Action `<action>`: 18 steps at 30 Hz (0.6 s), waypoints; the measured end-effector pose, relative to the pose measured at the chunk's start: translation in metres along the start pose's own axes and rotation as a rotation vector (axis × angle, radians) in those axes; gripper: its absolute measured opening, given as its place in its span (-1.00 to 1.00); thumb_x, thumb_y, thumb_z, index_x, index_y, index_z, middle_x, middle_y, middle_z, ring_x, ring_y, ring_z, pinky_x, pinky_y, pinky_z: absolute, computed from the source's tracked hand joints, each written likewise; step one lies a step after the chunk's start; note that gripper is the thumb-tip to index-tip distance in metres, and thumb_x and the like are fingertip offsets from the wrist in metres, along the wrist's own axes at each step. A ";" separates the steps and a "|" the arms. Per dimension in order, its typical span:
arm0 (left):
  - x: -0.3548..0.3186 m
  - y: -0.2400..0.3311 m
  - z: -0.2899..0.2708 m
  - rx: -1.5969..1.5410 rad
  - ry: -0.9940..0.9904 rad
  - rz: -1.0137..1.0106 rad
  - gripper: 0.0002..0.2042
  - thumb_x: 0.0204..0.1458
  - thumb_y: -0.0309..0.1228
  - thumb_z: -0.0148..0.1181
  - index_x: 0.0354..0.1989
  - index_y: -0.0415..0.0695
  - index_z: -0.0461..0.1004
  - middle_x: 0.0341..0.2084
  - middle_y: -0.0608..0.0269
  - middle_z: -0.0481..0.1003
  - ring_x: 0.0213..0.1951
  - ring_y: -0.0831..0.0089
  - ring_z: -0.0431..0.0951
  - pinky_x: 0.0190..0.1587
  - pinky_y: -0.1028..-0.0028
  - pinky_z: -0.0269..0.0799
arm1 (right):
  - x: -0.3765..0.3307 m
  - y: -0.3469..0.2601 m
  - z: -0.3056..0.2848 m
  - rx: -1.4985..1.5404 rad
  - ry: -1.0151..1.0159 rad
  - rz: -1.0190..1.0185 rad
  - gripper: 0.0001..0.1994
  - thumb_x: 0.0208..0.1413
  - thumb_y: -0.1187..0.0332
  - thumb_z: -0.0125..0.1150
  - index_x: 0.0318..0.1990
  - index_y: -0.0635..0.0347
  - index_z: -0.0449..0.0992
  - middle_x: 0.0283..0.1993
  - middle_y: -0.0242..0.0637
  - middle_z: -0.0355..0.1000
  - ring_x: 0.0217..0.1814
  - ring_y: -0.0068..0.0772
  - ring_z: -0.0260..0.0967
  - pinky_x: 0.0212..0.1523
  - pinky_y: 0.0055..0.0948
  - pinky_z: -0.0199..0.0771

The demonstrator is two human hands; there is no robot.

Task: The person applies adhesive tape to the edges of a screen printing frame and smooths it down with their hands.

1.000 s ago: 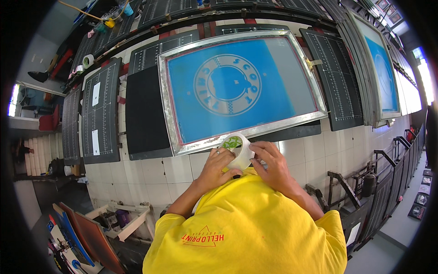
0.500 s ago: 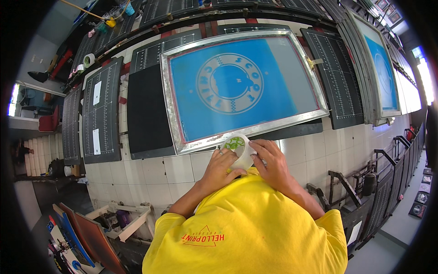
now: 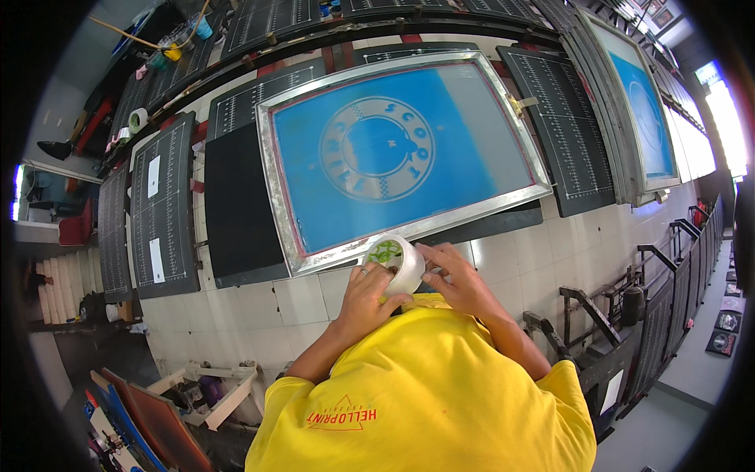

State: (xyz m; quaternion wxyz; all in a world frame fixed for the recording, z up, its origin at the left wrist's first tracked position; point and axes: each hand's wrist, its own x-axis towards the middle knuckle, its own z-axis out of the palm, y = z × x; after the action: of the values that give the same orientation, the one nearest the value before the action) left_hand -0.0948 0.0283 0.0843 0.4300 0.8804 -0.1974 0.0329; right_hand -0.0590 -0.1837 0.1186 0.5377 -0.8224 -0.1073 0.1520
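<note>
This is a screen-printing workshop. A blue-coated, metal-framed printing screen point(image 3: 401, 157) lies on a tiled counter point(image 3: 259, 315). Black gridded platens point(image 3: 161, 208) flank it.

Blue framed screen point(image 3: 393, 153), black gridded mats point(image 3: 161, 208), tiled table point(image 3: 259, 315).

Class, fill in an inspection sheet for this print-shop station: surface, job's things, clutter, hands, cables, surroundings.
Surface: white tiled table carrying black gridded platens.
Job's things: roll of clear tape; blue screen in metal frame lying flat beside it.
Clutter: another tape roll and small bottles far left.
Hands: left hand and right hand both grip the roll.
Cables: nothing seen.
Surroundings: second screen to the right; stacked frames on the floor.
</note>
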 end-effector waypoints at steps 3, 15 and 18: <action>0.008 0.004 0.005 0.082 0.041 0.022 -0.59 -0.08 -0.14 0.36 -0.24 -0.24 0.49 -0.37 0.12 0.49 -0.22 0.17 0.45 -0.14 0.26 0.20 | 0.005 0.002 -0.006 0.025 -0.080 0.092 -0.56 0.14 0.52 0.23 0.21 0.27 0.42 -0.16 -0.17 0.49 -0.15 -0.36 0.47 -0.16 -0.43 0.51; 0.042 0.028 0.022 0.284 0.081 0.035 -0.63 -0.13 -0.15 0.41 -0.38 -0.16 0.42 -0.43 0.20 0.44 -0.29 0.22 0.43 -0.23 0.26 0.19 | 0.024 0.047 -0.017 0.690 -0.023 0.288 -0.72 0.20 0.51 0.19 0.05 0.39 0.43 -0.22 -0.23 0.55 -0.27 -0.53 0.52 -0.24 -0.54 0.56; 0.048 0.031 0.027 0.329 0.091 0.046 -0.63 -0.11 -0.13 0.40 -0.40 -0.13 0.40 -0.45 0.23 0.42 -0.31 0.23 0.43 -0.24 0.27 0.19 | 0.027 0.050 -0.026 0.703 -0.052 0.297 -0.74 0.19 0.53 0.20 0.01 0.38 0.40 -0.21 -0.23 0.54 -0.25 -0.52 0.52 -0.21 -0.54 0.58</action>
State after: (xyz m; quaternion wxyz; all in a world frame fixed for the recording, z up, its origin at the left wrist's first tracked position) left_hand -0.0652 -0.0254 0.1012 0.2878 0.9317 -0.1895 0.1145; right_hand -0.0239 -0.2166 0.0793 0.7561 -0.5902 0.0581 0.2768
